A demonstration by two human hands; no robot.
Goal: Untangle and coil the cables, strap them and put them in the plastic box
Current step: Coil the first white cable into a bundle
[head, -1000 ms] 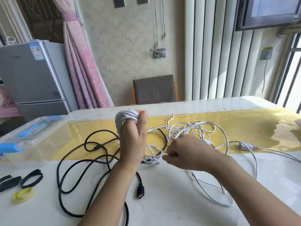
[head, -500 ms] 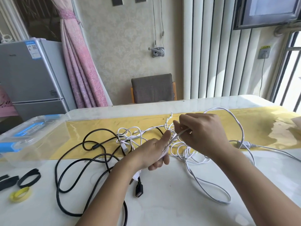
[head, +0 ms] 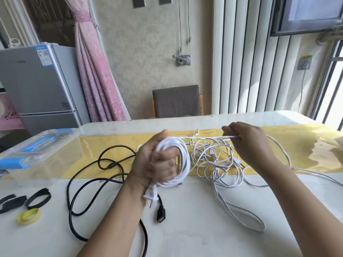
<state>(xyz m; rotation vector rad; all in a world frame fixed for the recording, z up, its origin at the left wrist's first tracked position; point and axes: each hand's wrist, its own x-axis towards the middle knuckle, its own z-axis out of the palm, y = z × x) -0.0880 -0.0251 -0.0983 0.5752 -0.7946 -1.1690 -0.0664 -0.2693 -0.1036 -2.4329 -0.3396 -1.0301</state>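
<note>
My left hand (head: 154, 162) grips a coil of white cable (head: 183, 164) above the table, its white plug (head: 151, 195) hanging below the wrist. A taut strand runs from the coil to my right hand (head: 248, 143), which pinches it over a tangled heap of white cable (head: 215, 160). A black cable (head: 87, 182) with a USB socket end (head: 161, 216) sprawls on the table at the left. A clear plastic box with blue latches (head: 37, 151) stands at the far left. Black straps (head: 38, 198) and a yellow strap (head: 27, 217) lie near the front left edge.
A yellow runner (head: 306, 145) crosses the white table (head: 194, 229). A white loop of cable (head: 246, 217) trails toward the front right. A grey chair (head: 176, 101) stands behind the table, a fridge (head: 37, 86) at the back left.
My left hand has gathered the white cable into a coil and turned palm-up. My right hand has moved right and up, drawing a strand taut from the tangle.
</note>
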